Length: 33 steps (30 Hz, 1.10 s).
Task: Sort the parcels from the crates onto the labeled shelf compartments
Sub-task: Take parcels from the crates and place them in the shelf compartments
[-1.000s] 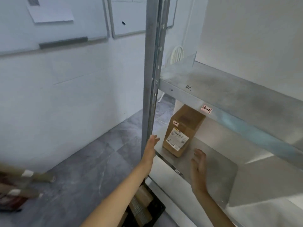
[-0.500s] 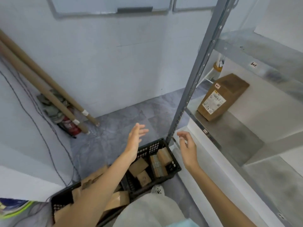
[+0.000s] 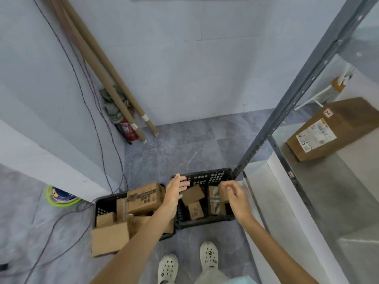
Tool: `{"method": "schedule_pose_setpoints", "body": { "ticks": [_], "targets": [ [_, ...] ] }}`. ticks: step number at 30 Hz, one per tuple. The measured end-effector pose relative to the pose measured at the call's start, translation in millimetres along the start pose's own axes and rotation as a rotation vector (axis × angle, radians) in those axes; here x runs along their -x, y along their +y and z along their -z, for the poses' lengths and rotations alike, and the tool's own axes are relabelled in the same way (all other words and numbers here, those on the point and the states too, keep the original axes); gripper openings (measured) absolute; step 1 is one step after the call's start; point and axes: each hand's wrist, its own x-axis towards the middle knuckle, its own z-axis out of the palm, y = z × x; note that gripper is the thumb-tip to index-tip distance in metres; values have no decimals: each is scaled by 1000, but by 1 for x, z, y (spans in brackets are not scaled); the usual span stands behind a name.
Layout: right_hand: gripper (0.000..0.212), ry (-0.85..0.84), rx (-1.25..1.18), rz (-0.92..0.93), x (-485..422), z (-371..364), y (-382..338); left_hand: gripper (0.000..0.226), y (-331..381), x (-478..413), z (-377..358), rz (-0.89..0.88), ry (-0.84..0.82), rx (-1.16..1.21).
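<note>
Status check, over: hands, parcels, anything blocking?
Left hand open, right hand loosely curled, both empty over right crate. Small parcels inside, none gripped; large parcel on shelf. Shelf post at crate's corner, nothing blocking the reach.

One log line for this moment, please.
left hand: open | right hand: loosely curled, empty | both over right black plastic crate holding cardboard parcels

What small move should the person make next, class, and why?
Probably lower the right hand onto the striped box beneath it in the right crate: that hand and the left hand hover empty, and its boxes are not yet sorted.
</note>
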Motion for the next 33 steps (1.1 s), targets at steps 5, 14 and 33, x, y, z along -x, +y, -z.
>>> {"method": "schedule_pose_setpoints", "body": {
  "ticks": [5, 14, 33],
  "targets": [
    [20, -151, 38, -121, -27, 2, 33, 34, -26, -27, -13, 105, 70, 27],
    [20, -274, 174, -398, -87, -29, 125, 27, -99, -115, -14, 261, 195, 85],
    [62, -544, 272, -883, -252, -232, 476, 56, -391, -427, -19, 581, 138, -1]
  ]
}}
